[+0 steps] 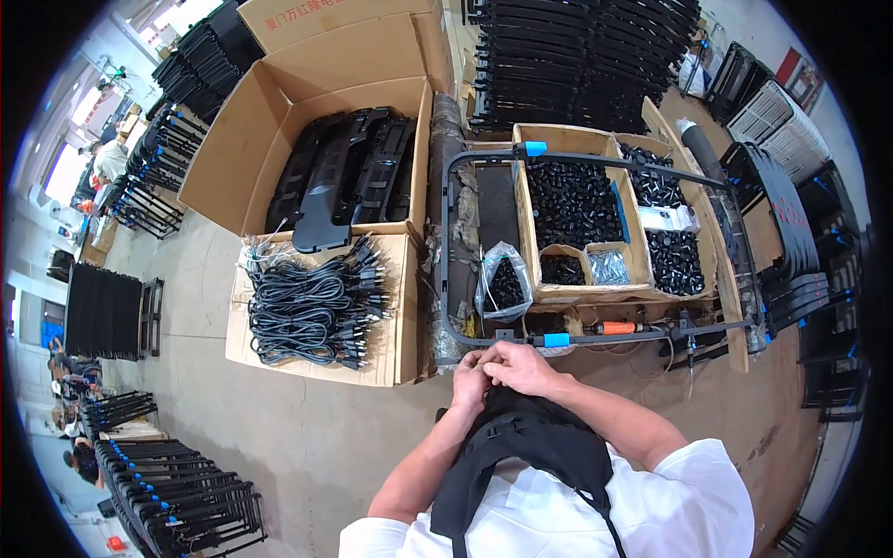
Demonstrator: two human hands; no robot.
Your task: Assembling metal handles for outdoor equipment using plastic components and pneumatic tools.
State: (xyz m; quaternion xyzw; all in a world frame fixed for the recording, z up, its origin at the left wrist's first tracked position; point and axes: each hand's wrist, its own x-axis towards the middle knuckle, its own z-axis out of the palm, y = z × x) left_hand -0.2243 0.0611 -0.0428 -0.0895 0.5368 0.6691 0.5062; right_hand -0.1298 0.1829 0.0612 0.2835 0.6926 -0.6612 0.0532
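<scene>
My left hand (471, 379) and my right hand (521, 368) meet at the near edge of the bench, in front of my chest. The fingers of both are bent and pinched together; whatever is between them is too small or hidden to make out. Just beyond them lies the near tube of a black rounded rectangular frame (446, 246), with a blue piece (556, 340) around it close to my right hand. Another blue piece (532, 149) is on the far tube. A clear plastic bag (487, 299) of small black parts sits inside the frame's left end.
A divided parts box (524, 223) holds black knobs (572, 205) and silver screws (609, 267). An orange-banded power driver (618, 327) lies by the near tube. To the left, bundled black cables (312, 312) rest on cardboard, before a carton (265, 121) of black plastic covers (339, 177).
</scene>
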